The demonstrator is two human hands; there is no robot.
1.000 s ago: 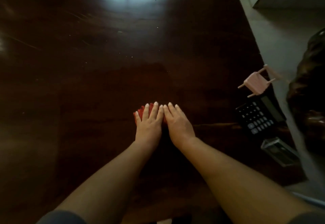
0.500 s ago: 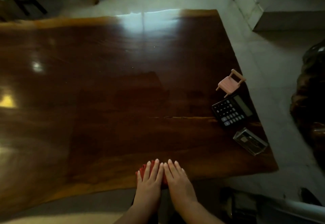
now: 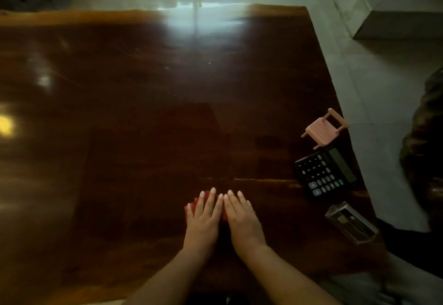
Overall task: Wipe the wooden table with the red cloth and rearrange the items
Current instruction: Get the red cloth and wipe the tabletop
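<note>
The dark, glossy wooden table (image 3: 143, 113) fills most of the view. My left hand (image 3: 203, 216) and my right hand (image 3: 242, 218) lie flat side by side, fingers together, pressing down on the red cloth (image 3: 190, 206). Only a red edge shows left of my left hand and a sliver between the hands. The cloth sits in the near middle of the table. A small pink toy chair (image 3: 323, 129), a black calculator (image 3: 326, 173) and a clear plastic box (image 3: 351, 223) stand in a row along the right edge.
The table's right edge runs diagonally beside the three items, with grey floor tiles (image 3: 383, 89) beyond it. A dark bulky object (image 3: 424, 141) sits on the floor at the far right. Furniture legs show past the far edge.
Both hands drew the cloth back to the near edge of the table, then pushed it forward again towards the middle. The three items on the right have not moved.
</note>
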